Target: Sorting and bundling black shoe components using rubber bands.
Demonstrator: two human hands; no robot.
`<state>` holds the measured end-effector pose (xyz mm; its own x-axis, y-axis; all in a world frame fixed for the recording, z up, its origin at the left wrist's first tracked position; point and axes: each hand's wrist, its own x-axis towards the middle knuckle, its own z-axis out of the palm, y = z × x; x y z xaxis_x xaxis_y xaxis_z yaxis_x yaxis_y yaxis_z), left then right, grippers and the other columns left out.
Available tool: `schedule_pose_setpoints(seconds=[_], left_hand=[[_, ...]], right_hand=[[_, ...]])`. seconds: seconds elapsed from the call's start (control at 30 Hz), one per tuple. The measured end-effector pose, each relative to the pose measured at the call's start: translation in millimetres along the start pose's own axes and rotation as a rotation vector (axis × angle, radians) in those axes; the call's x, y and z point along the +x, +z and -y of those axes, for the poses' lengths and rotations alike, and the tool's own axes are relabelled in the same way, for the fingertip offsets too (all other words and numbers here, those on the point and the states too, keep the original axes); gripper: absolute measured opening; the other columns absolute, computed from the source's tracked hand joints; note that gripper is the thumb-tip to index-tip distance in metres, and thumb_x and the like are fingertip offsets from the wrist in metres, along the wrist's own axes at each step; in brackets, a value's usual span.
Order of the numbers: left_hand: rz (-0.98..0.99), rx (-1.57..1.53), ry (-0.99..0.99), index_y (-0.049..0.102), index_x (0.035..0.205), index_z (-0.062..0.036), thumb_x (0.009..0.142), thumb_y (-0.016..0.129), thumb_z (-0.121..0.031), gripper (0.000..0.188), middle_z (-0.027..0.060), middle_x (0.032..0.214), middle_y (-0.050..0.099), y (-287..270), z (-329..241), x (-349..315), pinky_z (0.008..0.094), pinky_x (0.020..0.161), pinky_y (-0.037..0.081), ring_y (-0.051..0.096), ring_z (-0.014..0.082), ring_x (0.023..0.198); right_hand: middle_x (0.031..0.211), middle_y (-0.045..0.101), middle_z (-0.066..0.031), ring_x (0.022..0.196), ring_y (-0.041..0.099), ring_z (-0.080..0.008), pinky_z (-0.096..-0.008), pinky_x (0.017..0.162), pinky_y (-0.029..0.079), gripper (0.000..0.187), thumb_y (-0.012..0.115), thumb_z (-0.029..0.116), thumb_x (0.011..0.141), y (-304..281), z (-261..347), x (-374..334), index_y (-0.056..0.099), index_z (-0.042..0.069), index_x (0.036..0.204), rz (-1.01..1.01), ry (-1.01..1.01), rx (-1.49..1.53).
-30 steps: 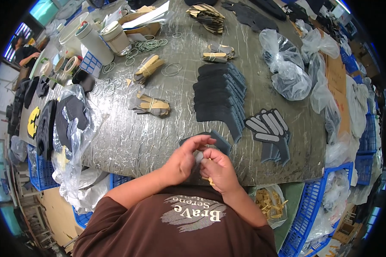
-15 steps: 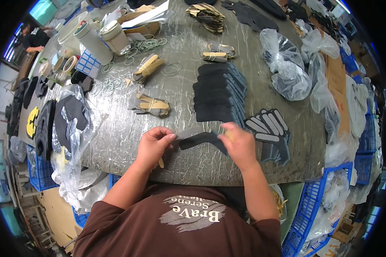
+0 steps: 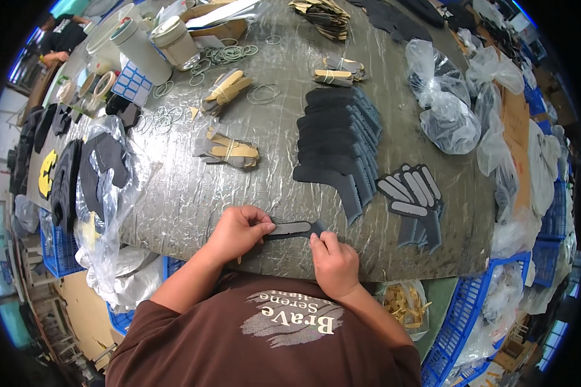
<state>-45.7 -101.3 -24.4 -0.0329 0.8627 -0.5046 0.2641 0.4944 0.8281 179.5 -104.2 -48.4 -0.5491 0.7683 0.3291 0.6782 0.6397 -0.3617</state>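
Note:
My left hand (image 3: 242, 233) is closed, thumb and finger pinching the left end of a dark bent fabric piece (image 3: 315, 227) near the table's front edge. Along that piece lies a narrow grey strip (image 3: 289, 229), its left end under my left fingertips. The fingers of my right hand (image 3: 336, 259) are closed on the piece's bent right end, partly hiding it. Beyond my hands sits an overlapping stack of similar dark pieces (image 3: 339, 145). To its right are several dark pieces bearing grey strips (image 3: 412, 190), fanned out on the table.
Rubber-banded bundles of strips (image 3: 235, 152) lie on the plastic-covered table (image 3: 187, 200). Loose rubber bands (image 3: 229, 55), jars (image 3: 174, 44) and tape rolls are at the far left. Plastic bags (image 3: 448, 122) lie right. A tub of tan scraps (image 3: 403, 303) and blue crates (image 3: 461, 329) stand below the edge.
The grey strip, held above the dark piece before, now lies along it. Both hands have come nearer to me, and the right has closed on the piece's right end. The head view has shifted slightly.

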Motion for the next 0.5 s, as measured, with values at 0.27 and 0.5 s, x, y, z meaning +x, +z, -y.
schedule_pose_setpoints(seconds=[0.27,0.5], left_hand=[[-0.042,0.053,0.024,0.065,0.079,0.0018,0.08,0.068,-0.007,0.009,0.0024,0.065,0.062,3.3,-1.6,-4.4,0.0227,0.051,0.046,0.057,0.0072,0.056],[-0.086,0.17,0.061,0.067,0.08,0.0013,0.078,0.068,-0.01,0.012,0.0099,0.065,0.064,4.1,3.6,-4.4,0.0296,0.054,0.048,0.061,0.0138,0.057]], right_hand=[[0.111,0.061,-0.009,0.055,0.052,-0.0162,-0.0316,0.048,0.042,0.011,0.059,0.008,0.074,4.1,-1.8,-2.5,0.064,0.002,0.082,-0.03,-0.118,-0.14],[0.117,0.061,-0.0104,0.053,0.048,-0.014,-0.029,0.049,0.04,0.01,0.058,0.012,0.071,-3.4,4.2,5.8,0.062,0.005,0.077,0.1,-0.217,-0.222]])
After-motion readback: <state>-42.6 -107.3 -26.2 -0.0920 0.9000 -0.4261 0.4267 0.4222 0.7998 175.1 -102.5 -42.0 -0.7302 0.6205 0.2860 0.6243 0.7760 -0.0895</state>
